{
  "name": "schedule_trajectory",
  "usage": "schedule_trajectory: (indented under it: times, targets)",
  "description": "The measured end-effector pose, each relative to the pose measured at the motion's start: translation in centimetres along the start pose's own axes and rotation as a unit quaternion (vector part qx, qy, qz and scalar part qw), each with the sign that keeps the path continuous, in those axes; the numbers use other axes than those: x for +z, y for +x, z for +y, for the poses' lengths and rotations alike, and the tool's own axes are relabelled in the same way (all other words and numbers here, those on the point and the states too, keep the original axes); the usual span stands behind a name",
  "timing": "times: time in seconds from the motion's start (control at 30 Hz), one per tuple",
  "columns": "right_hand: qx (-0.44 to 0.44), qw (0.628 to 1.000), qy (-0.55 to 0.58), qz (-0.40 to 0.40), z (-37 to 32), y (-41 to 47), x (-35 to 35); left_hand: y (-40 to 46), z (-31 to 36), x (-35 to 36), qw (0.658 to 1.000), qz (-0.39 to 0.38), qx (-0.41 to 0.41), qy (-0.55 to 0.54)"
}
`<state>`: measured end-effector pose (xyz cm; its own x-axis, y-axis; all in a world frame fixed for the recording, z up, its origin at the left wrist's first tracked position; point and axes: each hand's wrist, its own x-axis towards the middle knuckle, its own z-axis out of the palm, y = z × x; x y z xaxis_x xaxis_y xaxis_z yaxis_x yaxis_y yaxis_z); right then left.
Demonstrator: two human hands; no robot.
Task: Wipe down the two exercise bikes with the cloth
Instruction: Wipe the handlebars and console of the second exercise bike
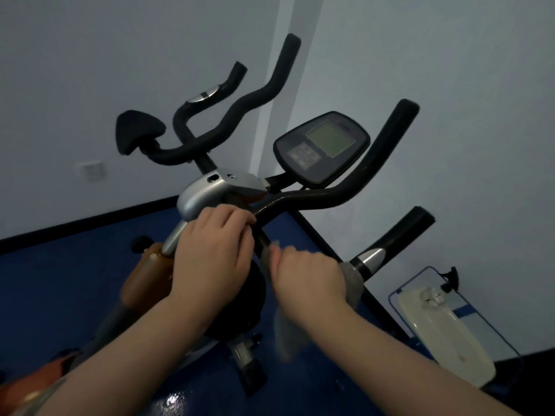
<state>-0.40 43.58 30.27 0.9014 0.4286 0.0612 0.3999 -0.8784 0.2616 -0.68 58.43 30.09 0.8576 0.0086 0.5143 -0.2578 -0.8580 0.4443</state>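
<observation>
Both hands are clamped on: the right hand (309, 280) is fisted around a grey cloth (351, 280), pressing it onto the near exercise bike's handlebar (315, 198) just near of the silver-tipped grip (372, 257), with a loose tail of cloth dangling below the wrist. Left hand (214, 247) is curled over the bar's centre, right under the silver clamp housing (210, 190), fingers wrapped tight on the stem. Up beyond the hands sits the console (321, 148), its pale screen tilted toward us, flanked by the bar's right horn rising at the far right. Further off to the left, the second bike's handlebars (240, 109) snake upward, a black elbow pad (138, 135) beside them. Orange frame shrouding (144, 277) shows near left, partly hidden by the left forearm. Blue floor (60, 280) underneath; down at the right, a white pedal-like plate (444, 325) lies by the wall. A wall socket (91, 169) sits far left.
</observation>
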Motion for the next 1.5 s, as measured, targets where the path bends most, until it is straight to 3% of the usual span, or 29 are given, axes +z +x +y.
schedule_trajectory:
  times: [0.17,0.23,0.43,0.6,0.7,0.77,0.83,0.93,0.97,1.03,1.1,1.2,1.27,1.33,1.4,1.5]
  targets:
    - [-0.008,0.995,0.096,0.026,0.9,-1.7,0.4,-1.6,-0.5,0.5,0.999,0.026,-0.019,0.028]
    - [-0.013,0.997,0.081,0.003,1.2,-1.7,0.5,-1.7,-0.7,0.6,0.999,0.031,-0.021,0.010]
    - [0.073,0.966,0.237,-0.069,-0.5,4.8,0.5,-1.6,-1.1,0.7,0.999,0.032,-0.012,0.011]
    - [-0.006,0.997,0.061,0.050,0.9,-1.7,0.4,-1.8,-1.2,0.1,1.000,0.002,-0.006,0.003]
    - [-0.128,0.983,0.007,0.135,6.6,-4.3,0.0,-1.0,-0.8,-0.3,0.999,-0.027,0.015,-0.012]
    - [-0.156,0.971,-0.043,0.175,12.3,-4.4,-1.1,0.0,0.1,-0.3,0.998,-0.042,0.039,-0.017]
    - [-0.119,0.965,-0.058,0.226,14.4,-3.9,-1.7,0.9,1.0,-0.2,0.998,-0.055,0.027,-0.022]
    - [0.049,0.943,0.078,0.319,9.4,-3.8,1.6,0.9,1.2,0.3,0.997,-0.050,0.041,0.051]
    - [0.053,0.935,0.107,0.334,7.5,-3.9,3.1,0.7,1.1,0.5,0.995,-0.046,0.053,0.073]
    - [-0.048,0.936,0.079,0.341,7.3,-4.2,4.0,0.4,0.9,0.8,0.993,-0.040,0.059,0.090]
    - [-0.157,0.940,-0.002,0.304,11.3,-3.8,2.1,0.5,0.8,1.0,0.993,-0.039,0.067,0.090]
    - [-0.237,0.927,-0.126,0.263,17.8,-2.6,-1.3,0.5,0.9,1.0,0.994,-0.031,0.059,0.086]
    - [-0.167,0.925,-0.115,0.321,17.8,-2.1,-1.2,0.5,1.0,1.0,0.995,-0.024,0.049,0.085]
    - [-0.034,0.924,0.012,0.380,14.4,-2.0,0.3,0.5,0.9,1.0,0.995,-0.020,0.047,0.085]
    - [0.032,0.914,0.087,0.395,11.5,-2.8,2.7,0.3,0.9,1.1,0.995,-0.018,0.045,0.089]
    - [-0.105,0.930,-0.002,0.353,13.5,-3.2,1.7,0.3,1.0,1.1,0.995,-0.021,0.040,0.092]
